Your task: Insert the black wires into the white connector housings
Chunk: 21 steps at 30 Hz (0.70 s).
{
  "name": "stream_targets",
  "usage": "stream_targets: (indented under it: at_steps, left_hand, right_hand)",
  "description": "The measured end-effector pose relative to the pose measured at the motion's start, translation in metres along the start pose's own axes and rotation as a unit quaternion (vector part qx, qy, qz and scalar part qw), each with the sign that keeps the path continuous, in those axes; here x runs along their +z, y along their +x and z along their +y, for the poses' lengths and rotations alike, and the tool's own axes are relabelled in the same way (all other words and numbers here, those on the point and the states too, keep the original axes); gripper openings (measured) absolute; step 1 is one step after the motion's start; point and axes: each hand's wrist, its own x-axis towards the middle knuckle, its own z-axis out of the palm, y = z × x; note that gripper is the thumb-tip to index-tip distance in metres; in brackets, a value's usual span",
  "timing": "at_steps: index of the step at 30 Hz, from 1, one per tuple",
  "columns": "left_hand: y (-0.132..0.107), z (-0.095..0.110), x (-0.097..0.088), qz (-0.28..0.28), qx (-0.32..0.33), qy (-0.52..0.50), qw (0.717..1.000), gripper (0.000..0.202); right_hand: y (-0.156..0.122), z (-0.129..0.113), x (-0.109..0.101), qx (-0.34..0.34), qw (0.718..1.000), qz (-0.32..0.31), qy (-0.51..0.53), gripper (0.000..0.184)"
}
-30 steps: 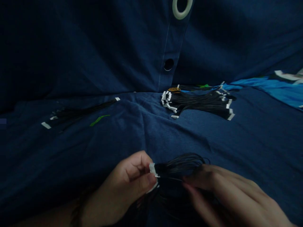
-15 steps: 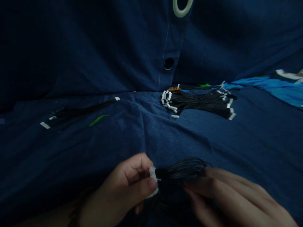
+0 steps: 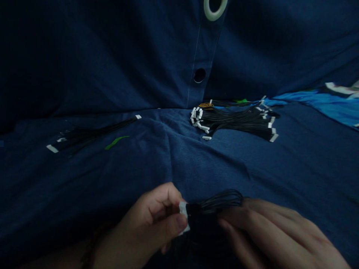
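Note:
My left hand (image 3: 151, 216) pinches a white connector (image 3: 183, 213) between thumb and fingers. A bundle of thin black wires (image 3: 220, 201) runs from that connector to my right hand (image 3: 269, 231), whose fingers lie over and around the wires. Below the hands, the rest of the bundle disappears into shadow. Farther off, a larger pile of black wires with white connectors (image 3: 235, 121) lies on the navy cloth (image 3: 179, 164). A smaller, looser wire bundle (image 3: 95, 133) lies to the left, out of reach of both hands.
A green strip (image 3: 117, 142) lies near the left bundle. Bright blue fabric (image 3: 325, 106) lies at the right. Behind everything rises a navy sheet with a pale ring (image 3: 214, 9) and a dark round hole (image 3: 199, 75).
Both hands and the held bundle have shifted slightly lower in view, and the wire loop looks a little tighter. The grip on the connector has stayed, and the distant piles have not moved.

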Motion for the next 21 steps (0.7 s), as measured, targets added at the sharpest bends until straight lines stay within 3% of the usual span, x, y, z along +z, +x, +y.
stream_targets:
  at_steps: [7, 16, 18, 21]
  left_hand:
    - [-0.001, 0.001, 0.001, 0.001, -0.011, 0.006, 1.0, 0.023]
    - [0.005, -0.001, -0.003, -0.001, -0.019, 0.001, 1.0, 0.021]
    - [0.009, -0.001, -0.004, 0.02, -0.017, -0.003, 1.0, 0.021]
    - [0.015, 0.001, -0.006, 0.109, -0.001, -0.008, 0.994, 0.019]
  right_hand:
    - [0.002, -0.004, 0.002, 0.005, 1.0, 0.003, -0.001, 0.022]
    - [0.005, 0.003, -0.004, -0.066, 0.997, -0.026, -0.018, 0.023]
    - [0.003, 0.008, -0.006, -0.036, 0.998, -0.044, -0.015, 0.014]
    - [0.0, 0.016, -0.013, 0.013, 0.998, -0.054, -0.033, 0.014]
